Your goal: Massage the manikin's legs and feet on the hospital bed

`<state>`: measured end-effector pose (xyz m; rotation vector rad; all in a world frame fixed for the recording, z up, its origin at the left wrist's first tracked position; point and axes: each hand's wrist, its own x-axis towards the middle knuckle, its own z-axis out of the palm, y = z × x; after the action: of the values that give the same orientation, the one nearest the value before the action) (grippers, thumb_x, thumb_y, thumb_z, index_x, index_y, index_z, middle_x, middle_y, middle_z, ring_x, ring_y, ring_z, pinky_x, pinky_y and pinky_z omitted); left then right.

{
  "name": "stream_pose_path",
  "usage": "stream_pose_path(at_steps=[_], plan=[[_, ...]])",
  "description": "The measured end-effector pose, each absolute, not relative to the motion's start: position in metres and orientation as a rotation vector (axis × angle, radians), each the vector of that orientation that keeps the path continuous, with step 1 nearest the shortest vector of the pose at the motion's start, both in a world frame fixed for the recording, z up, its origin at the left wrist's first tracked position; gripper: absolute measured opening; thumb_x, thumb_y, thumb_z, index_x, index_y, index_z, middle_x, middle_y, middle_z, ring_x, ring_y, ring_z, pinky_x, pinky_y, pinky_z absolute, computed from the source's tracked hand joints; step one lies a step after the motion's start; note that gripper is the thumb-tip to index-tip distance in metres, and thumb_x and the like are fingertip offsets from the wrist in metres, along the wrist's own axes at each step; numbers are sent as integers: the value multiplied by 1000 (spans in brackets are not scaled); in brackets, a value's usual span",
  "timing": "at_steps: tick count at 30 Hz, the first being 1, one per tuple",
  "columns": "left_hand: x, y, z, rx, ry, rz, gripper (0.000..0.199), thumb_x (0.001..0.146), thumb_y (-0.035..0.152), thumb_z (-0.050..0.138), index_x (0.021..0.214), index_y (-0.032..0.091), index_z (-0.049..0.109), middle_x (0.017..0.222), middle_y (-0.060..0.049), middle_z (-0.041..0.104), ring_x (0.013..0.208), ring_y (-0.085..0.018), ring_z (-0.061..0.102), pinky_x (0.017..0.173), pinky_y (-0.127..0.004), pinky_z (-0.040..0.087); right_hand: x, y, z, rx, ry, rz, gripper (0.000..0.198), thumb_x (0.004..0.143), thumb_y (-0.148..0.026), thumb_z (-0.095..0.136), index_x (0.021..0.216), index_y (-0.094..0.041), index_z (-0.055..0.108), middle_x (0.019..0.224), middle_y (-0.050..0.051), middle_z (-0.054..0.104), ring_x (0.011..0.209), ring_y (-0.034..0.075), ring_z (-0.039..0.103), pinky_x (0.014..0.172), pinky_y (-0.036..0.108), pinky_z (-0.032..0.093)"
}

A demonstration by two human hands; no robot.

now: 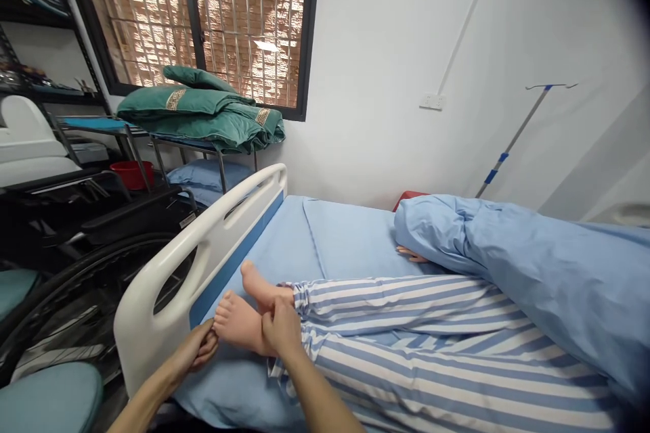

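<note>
the right hand (pixel 282 328) clasps the near foot (pixel 241 325) by its ankle (pixel 259 339), while the left hand (pixel 202 346) curls against its toes (pixel 222 312), pinch unclear.

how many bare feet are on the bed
2. The near foot lies between the left hand, at its toes, and the right hand, at its ankle. The far foot is just beyond it, toward the wall.
</note>
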<state>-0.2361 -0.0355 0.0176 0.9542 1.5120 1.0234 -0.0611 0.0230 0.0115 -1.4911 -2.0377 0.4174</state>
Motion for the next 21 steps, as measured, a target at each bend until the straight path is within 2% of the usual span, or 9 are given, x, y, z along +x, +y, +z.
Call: stream_pose_path(at_steps=[3, 5, 11, 13, 16, 18, 21], plan=[[-233, -47, 26, 945, 1360, 1032, 53, 69, 56, 27, 31, 21, 16, 28, 5, 13, 27, -4, 12, 34, -22, 11, -59, 26, 16, -1465, -1856, 302, 42, 63, -12, 42, 104, -13, 47, 112, 13, 45, 105, 23, 39, 88, 38, 28], [-223, -52, 36, 961, 1276, 1120, 53, 71, 53, 28, 31, 20, 18, 28, 5, 14, 28, -4, 15, 35, -23, 13, -62, 28, 14, -1477, -1808, 347, 49, 61, -13, 43, 110, -11, 42, 117, 15, 40, 110, 25, 33, 91, 41, 24], [-190, -48, 91, 1090, 1204, 1366, 47, 75, 40, 30, 33, 19, 28, 33, 2, 24, 36, -7, 25, 41, -24, 25, -82, 38, 17, -1167, -1786, 856, 48, 65, -15, 43, 113, -14, 40, 116, 9, 43, 106, 18, 40, 87, 30, 32], [-173, -33, 110, 1137, 1207, 1424, 43, 75, 38, 30, 36, 20, 27, 35, 1, 27, 38, -8, 28, 44, -25, 29, -77, 46, 30, -1132, -1645, 974, 38, 67, -17, 41, 104, -15, 46, 104, 7, 51, 96, 16, 47, 81, 27, 37], [-140, 9, 120, 1195, 1262, 1488, 42, 74, 40, 28, 38, 20, 24, 36, 2, 27, 38, -8, 28, 45, -24, 30, -50, 61, 45, -1101, -1457, 1047, 16, 70, -20, 37, 78, -14, 50, 73, 2, 57, 69, 12, 53, 64, 22, 41], [-116, 43, 106, 1268, 1388, 1498, 42, 74, 41, 28, 38, 20, 25, 36, 2, 28, 38, -8, 28, 45, -24, 30, -23, 68, 43, -1138, -1371, 1000, 15, 72, -24, 36, 63, -16, 45, 53, -2, 49, 52, 10, 46, 53, 19, 38], [-86, 83, 63, 1450, 1775, 1290, 43, 75, 40, 29, 39, 18, 36, 40, -1, 40, 43, -9, 35, 48, -23, 29, 17, 71, 28, -1285, -1308, 844, 24, 72, -28, 36, 52, -18, 34, 45, -6, 34, 45, 8, 36, 46, 18, 31]])
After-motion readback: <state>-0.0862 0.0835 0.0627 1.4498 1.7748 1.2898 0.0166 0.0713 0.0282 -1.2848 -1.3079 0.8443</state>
